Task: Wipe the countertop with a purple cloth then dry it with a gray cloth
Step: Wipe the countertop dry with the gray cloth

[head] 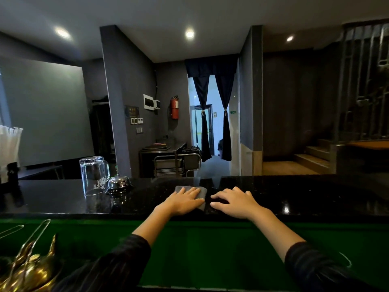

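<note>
2 hands (185, 200), 1 gray cloth (202, 191), 1 glass (94, 175), 1 bell (119, 184).

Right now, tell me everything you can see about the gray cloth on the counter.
The gray cloth is a small, soft-looking piece of fabric lying flat on the black countertop. The left hand presses down on it, palm flat, covering most of it; only its far edge and right side show. The right hand rests beside it, apart.

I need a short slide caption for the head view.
Left hand presses gray cloth on black countertop; right hand rests beside.
</note>
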`<state>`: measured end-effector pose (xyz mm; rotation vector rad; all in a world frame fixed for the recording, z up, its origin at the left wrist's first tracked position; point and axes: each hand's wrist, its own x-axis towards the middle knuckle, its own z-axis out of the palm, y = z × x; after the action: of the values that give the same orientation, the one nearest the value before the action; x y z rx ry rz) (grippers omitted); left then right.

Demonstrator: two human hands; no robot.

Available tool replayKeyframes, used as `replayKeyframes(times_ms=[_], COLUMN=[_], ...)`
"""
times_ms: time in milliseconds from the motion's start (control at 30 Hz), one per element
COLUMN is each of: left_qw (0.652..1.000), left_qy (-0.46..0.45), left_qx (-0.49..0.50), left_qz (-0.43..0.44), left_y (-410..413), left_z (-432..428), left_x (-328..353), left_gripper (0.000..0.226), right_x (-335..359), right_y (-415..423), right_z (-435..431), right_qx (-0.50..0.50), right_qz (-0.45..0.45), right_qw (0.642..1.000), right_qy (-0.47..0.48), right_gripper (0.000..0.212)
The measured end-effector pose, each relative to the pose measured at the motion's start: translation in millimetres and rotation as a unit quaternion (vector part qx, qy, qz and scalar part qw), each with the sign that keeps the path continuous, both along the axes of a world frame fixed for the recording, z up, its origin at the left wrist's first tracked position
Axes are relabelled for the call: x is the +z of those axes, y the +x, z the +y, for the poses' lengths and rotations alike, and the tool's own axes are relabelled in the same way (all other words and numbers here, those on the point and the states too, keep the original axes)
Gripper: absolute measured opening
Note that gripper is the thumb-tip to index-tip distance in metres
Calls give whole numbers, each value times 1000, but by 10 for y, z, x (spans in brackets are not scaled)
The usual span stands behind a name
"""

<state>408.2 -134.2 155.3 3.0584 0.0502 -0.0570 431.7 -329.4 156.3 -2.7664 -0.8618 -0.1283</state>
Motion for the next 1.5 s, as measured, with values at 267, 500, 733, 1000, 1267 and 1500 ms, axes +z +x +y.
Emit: replayKeyframes(times_ms=[267, 500, 733, 1000, 1267, 1500], left_qw=[990, 995, 995, 1000, 1000, 997], left_qy=[-9, 2, 18, -20, -5, -9], left_qx=[143, 91, -92, 23, 26, -68], left_qz=[20, 28, 17, 4, -8, 18], left_y=[537, 1219, 1105, 1038, 1662, 1621], left_z=[797, -88, -1099, -631, -1456, -2354], left_x=[30, 112, 82, 17, 86, 46], left_gripper=[65, 69, 64, 65, 63, 66], right_x=[-133, -182, -102, -118, -277, -270], right_y=[82, 116, -26, 262, 389, 310], right_z=[-209, -200, -365, -1756, -1767, -1773], right_qx=[28, -20, -53, -123, -101, -92], right_qz=[-64, -146, -159, -89, -169, -191], right_qw=[997, 987, 960, 987, 980, 975], right_qy=[35, 70, 223, 44, 27, 66], right_gripper=[43, 36, 27, 33, 34, 33])
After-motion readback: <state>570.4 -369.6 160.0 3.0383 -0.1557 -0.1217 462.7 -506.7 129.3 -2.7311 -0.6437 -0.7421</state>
